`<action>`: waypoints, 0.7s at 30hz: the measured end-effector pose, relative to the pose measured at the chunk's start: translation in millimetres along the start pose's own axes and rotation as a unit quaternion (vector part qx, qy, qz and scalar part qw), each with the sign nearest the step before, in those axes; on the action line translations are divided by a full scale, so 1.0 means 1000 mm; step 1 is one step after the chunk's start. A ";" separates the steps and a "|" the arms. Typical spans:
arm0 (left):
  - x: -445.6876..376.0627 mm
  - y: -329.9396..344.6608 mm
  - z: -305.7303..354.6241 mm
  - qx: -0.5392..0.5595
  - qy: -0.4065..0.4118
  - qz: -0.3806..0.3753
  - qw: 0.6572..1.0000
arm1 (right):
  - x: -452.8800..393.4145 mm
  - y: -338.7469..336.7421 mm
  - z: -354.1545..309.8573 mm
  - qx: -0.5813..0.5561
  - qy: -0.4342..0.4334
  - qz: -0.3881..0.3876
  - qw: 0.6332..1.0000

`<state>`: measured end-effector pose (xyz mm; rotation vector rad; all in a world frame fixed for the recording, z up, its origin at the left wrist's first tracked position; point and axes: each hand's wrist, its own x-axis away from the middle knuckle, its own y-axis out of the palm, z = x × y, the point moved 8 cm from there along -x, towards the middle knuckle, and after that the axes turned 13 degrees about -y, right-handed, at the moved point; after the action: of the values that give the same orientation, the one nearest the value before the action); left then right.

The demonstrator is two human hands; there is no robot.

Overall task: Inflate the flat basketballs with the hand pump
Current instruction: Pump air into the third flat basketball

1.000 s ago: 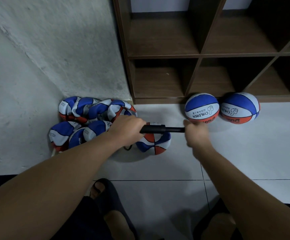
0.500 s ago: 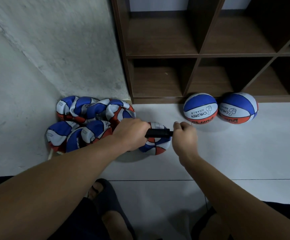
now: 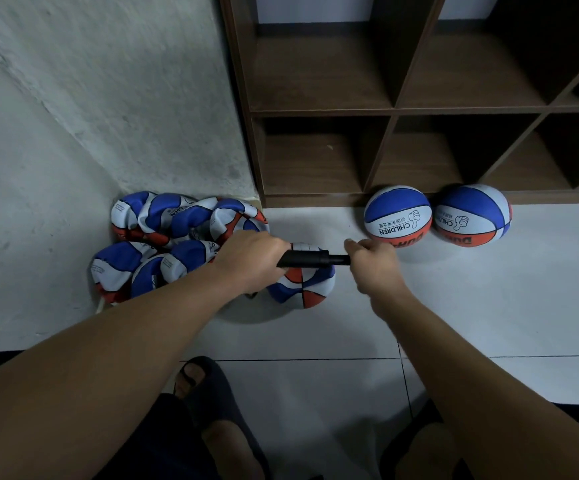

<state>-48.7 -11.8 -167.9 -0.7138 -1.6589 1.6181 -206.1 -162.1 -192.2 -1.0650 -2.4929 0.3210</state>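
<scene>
A black hand pump [image 3: 310, 259] lies level above a partly flat blue, white and orange basketball [image 3: 302, 287] on the floor. My left hand [image 3: 250, 261] grips the pump's barrel at its left end. My right hand [image 3: 374, 265] grips the handle at the right end, with a short length of rod showing between handle and barrel. Where the pump joins the ball is hidden under my left hand. Several flat basketballs [image 3: 163, 233] are heaped in the corner to the left. Two round, inflated basketballs [image 3: 398, 216] [image 3: 471, 216] sit against the shelf.
A dark wooden shelf unit [image 3: 385, 112] with open compartments stands at the back. A rough white wall [image 3: 73, 133] closes off the left. The floor is white tile [image 3: 489, 306]. My sandalled foot [image 3: 212, 410] and knees are at the bottom.
My right hand pushed the handle in toward the barrel, then drew it back out a little to the right. The left hand stayed on the barrel.
</scene>
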 end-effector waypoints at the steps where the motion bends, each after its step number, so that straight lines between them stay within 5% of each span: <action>1: -0.001 0.000 -0.004 0.004 -0.001 0.001 1.000 | -0.005 -0.010 -0.001 0.004 0.002 0.011 1.000; 9: 0.000 0.001 -0.019 0.008 -0.034 -0.015 0.999 | -0.019 -0.048 0.010 -0.018 0.012 0.127 0.992; 21: 0.005 0.002 0.012 0.005 -0.007 -0.059 0.998 | 0.010 0.021 -0.004 0.010 -0.024 -0.007 1.000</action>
<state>-61.0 -15.2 -168.8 -0.5890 -1.6706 1.5493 -196.7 -140.2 -193.6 -1.0430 -2.5339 0.3705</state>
